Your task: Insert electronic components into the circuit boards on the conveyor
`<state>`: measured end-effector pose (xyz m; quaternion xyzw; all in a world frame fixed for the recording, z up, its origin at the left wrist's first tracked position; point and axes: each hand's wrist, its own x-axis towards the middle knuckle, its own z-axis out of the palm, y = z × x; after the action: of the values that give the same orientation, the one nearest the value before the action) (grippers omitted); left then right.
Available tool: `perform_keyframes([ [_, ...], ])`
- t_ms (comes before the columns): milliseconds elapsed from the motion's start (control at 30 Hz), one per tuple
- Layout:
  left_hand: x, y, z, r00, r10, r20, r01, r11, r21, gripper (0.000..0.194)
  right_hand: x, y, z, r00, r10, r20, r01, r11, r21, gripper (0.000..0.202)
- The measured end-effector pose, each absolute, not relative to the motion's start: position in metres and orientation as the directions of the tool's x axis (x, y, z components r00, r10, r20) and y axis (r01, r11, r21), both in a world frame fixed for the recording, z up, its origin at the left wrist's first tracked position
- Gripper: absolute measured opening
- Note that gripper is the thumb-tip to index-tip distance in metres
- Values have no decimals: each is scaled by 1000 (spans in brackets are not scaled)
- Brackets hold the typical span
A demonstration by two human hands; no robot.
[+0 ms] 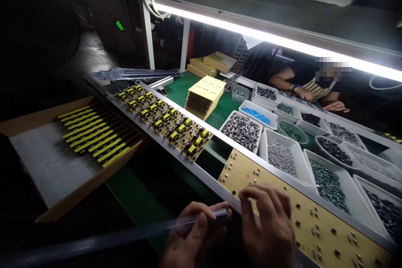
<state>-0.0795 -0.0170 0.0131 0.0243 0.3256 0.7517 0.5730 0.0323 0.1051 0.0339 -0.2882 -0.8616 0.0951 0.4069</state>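
My left hand (196,232) is closed round one end of a long clear plastic tube (125,234), which runs off to the lower left. Small metal-legged parts show in the tube's end by the fingertips. Just to the right, my right hand (268,222) is raised over the edge of a tan circuit board (310,217), its fingers curled with thumb and index nearly together. Whatever those fingertips hold, if anything, is too small to name. Small dark and silvery components dot the tan board, which lies in a metal rail (216,186).
Populated boards (163,121) with yellow parts sit farther up the rail. A cardboard box (84,138) stands left, a board stack (205,94) behind. Component bins (281,155) line the right. Across the table, a person (314,83) has both hands low. Tubes (135,74) lie at the back left.
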Motion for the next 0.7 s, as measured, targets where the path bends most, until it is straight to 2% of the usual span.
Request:
perform_keyframes([
  [33,-81,-16,12,-338,872,-354,-850,-122,512,36,31,118,36,-520,523,675,472,835,-283,4],
  [67,-82,-16,11,-337,868,-366,-853,-116,509,36,30,129,37,-529,521,670,523,822,-226,5],
  [200,-83,-17,7,-343,859,-379,-847,-109,520,38,30,151,36,-563,639,524,585,756,-294,15],
  [300,-82,-18,5,-351,854,-383,-839,-106,534,38,32,151,32,-563,659,499,587,744,-320,16],
  [433,-82,-17,5,-359,852,-380,-831,-106,547,39,29,147,33,-582,628,516,585,764,-271,17],
  [567,-80,-17,5,-370,849,-376,-818,-106,565,39,25,143,34,-612,552,567,572,804,-165,15],
  [700,-80,-18,6,-372,858,-354,-801,-104,590,38,31,142,36,-674,524,521,537,832,-141,18],
])
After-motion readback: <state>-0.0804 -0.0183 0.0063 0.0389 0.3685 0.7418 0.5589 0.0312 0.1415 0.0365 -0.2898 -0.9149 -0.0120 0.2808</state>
